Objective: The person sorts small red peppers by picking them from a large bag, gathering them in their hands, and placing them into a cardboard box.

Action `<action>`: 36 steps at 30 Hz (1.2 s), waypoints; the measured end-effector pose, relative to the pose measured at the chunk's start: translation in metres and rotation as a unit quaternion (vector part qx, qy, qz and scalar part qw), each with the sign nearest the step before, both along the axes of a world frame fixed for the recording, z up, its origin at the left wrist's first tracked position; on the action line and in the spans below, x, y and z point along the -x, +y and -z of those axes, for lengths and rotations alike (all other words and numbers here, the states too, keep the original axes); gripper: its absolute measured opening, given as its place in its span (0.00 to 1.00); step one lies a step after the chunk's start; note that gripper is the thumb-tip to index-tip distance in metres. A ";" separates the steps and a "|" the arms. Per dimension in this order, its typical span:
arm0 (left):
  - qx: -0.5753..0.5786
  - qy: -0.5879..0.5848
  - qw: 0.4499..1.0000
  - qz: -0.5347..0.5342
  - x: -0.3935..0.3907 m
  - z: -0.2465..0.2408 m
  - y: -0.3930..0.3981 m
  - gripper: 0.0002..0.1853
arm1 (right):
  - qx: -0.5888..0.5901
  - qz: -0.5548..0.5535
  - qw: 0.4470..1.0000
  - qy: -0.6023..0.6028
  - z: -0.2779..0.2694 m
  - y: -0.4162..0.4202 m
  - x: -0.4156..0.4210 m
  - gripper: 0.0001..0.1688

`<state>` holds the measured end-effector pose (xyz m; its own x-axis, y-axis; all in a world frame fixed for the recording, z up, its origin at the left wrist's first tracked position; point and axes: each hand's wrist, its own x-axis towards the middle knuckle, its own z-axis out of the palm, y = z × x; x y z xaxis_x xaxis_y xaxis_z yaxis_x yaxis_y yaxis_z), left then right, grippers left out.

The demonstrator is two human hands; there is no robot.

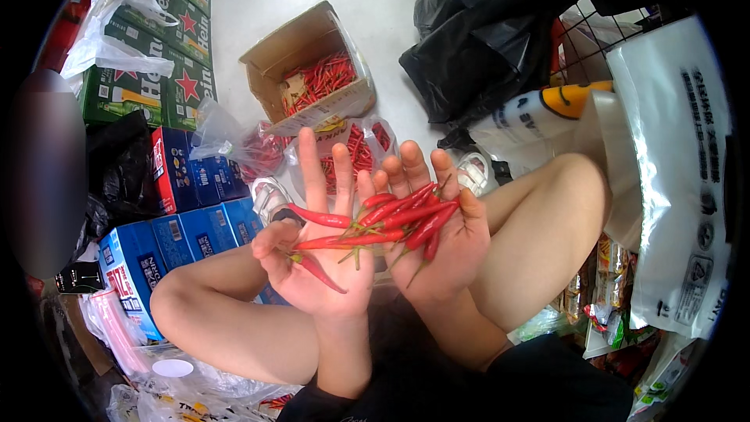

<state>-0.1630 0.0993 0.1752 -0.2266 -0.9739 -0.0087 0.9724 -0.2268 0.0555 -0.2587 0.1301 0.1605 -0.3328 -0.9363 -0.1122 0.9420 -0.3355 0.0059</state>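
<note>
My left hand [328,281] and my right hand [436,264] are side by side, palms up, fingers spread. Across both palms lies a small bunch of red chili peppers [410,217] with green stems. One pepper [319,274] rests by itself low on the left palm, and another points towards the left thumb. Beyond my fingers, a plastic bag [299,155] full of red chilies stands between my feet. Behind it is an open cardboard box [275,79] with a heap of chilies in it.
Green beer cartons [187,58] are stacked at the far left, with blue cartons [181,234] nearer my left knee. A black plastic bag [474,53] lies at the back right. Beside my right leg stands a large silvery-white bag [668,187], with snack packets [612,275] below.
</note>
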 end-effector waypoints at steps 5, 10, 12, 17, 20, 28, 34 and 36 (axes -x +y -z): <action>0.014 -0.026 1.000 -0.003 -0.001 0.007 -0.002 0.05 | -0.049 -0.013 0.999 -0.005 0.003 -0.002 -0.002 0.25; 0.031 -0.122 0.992 -0.029 0.000 0.008 -0.002 0.13 | -0.118 -0.039 0.981 -0.147 0.014 -0.006 -0.006 0.24; 0.057 -0.245 0.968 -0.006 -0.003 0.006 -0.003 0.12 | -0.151 -0.058 0.969 -0.184 0.026 -0.007 -0.009 0.23; 0.055 -0.273 0.960 0.003 -0.004 0.004 -0.005 0.14 | -0.148 -0.053 0.969 -0.190 0.024 -0.007 -0.008 0.20; -0.044 -0.194 0.979 -0.046 0.003 0.005 0.002 0.13 | -0.103 -0.043 0.974 -0.200 0.020 -0.009 -0.008 0.17; -0.018 -0.164 0.985 -0.046 0.016 0.001 0.006 0.16 | -0.102 -0.002 0.991 -0.087 0.013 -0.013 0.001 0.15; 0.120 -0.370 0.919 -0.065 0.016 0.002 0.004 0.16 | -0.158 -0.043 0.985 -0.049 0.009 -0.019 -0.011 0.18; 0.105 -0.381 0.915 -0.083 0.016 0.002 0.003 0.16 | -0.130 -0.061 0.989 -0.040 0.011 -0.020 -0.012 0.19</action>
